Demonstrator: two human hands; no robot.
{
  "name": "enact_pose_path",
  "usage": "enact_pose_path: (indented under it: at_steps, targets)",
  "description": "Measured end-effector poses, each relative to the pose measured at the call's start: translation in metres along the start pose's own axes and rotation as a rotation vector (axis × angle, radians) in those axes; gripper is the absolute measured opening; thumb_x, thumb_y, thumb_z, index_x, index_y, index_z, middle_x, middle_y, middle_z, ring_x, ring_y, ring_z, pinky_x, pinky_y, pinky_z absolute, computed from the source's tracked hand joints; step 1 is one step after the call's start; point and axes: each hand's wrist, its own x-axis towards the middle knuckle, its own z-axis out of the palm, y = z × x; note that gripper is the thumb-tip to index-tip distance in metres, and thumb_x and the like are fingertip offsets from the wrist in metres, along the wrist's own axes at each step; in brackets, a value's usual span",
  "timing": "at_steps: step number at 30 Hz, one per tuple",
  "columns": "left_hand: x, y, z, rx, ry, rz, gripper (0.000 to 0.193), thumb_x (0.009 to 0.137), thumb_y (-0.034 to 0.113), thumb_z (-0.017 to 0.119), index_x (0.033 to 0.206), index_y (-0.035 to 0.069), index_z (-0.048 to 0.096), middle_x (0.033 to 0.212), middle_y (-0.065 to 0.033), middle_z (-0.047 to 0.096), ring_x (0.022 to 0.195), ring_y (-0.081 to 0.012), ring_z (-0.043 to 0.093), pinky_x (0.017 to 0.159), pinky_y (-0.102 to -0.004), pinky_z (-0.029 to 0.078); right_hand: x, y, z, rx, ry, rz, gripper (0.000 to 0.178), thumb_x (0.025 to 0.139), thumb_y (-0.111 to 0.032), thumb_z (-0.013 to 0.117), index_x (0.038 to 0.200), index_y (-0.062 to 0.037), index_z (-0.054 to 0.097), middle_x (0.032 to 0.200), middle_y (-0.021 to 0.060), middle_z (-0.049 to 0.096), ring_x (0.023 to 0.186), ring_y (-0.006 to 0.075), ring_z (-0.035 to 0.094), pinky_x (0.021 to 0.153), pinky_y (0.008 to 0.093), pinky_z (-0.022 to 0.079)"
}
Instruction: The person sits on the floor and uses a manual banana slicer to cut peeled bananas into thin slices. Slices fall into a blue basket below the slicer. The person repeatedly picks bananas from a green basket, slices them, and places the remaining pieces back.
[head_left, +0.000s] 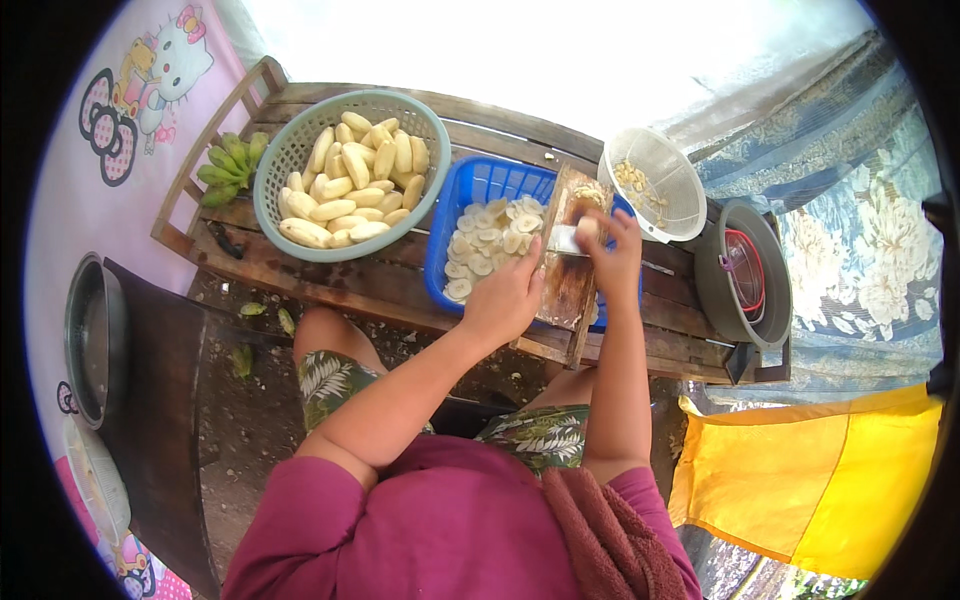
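Note:
A wooden slicer board (pixel 565 292) with a flat metal blade (pixel 564 240) lies tilted across a blue plastic basket (pixel 435 268). My left hand (pixel 502 298) is closed on the board's left edge, steadying it. In my right hand (pixel 618 255) a short piece of peeled banana (pixel 587 230) is pinched against the board at the blade; my fingers partly hide it. Round pale banana slices (pixel 488 236) are spread in the basket, left of the board. To the left stands a large grey-green colander (pixel 268 222) heaped with whole peeled bananas (pixel 350 180).
Everything stands on a slatted wooden bench (pixel 390 285). A white strainer (pixel 685 190) with small banana bits sits at the back right, beside a grey basin (pixel 712 285) holding a red-rimmed container. Green bananas (pixel 228 170) lie at the far left. A brown towel (pixel 625 530) hangs over me.

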Motion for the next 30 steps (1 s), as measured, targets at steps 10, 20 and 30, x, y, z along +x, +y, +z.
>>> enact_pose_path:
  at_steps: [10, 20, 30]
  targets:
    - [-0.002, 0.0, 0.0, -0.012, 0.02, 0.004, 0.052, 0.1, 0.023, 0.047, 0.15, 0.009, 0.04, 0.112, -0.0211, 0.064, 0.096, -0.0401, 0.063, 0.081, -0.0477, 0.051, -0.091, -0.032, -0.031, -0.085, -0.072, -0.067, 0.04, 0.072, -0.032, 0.085, 0.109, -0.0209, 0.075, 0.141, 0.0184, 0.05, 0.14, 0.0428, 0.034, 0.114, 0.0552, 0.025]
    - [0.001, 0.003, -0.003, 0.018, 0.031, 0.024, 0.053, 0.1, 0.024, 0.046, 0.15, 0.009, 0.038, 0.108, -0.0211, 0.065, 0.094, -0.0411, 0.063, 0.08, -0.049, 0.05, 0.011, 0.014, -0.004, -0.112, -0.082, 0.048, 0.041, 0.076, -0.035, 0.083, 0.113, -0.0221, 0.074, 0.142, 0.0174, 0.048, 0.133, 0.0383, 0.043, 0.11, 0.0536, 0.029]
    - [-0.002, 0.0, -0.002, 0.004, 0.021, 0.031, 0.053, 0.1, 0.025, 0.046, 0.149, 0.006, 0.039, 0.114, -0.0226, 0.064, 0.095, -0.0406, 0.063, 0.079, -0.0494, 0.051, -0.055, -0.02, -0.022, -0.13, -0.072, -0.133, 0.036, 0.078, -0.025, 0.08, 0.113, -0.0183, 0.074, 0.136, 0.0179, 0.054, 0.136, 0.0421, 0.038, 0.111, 0.0501, 0.031]
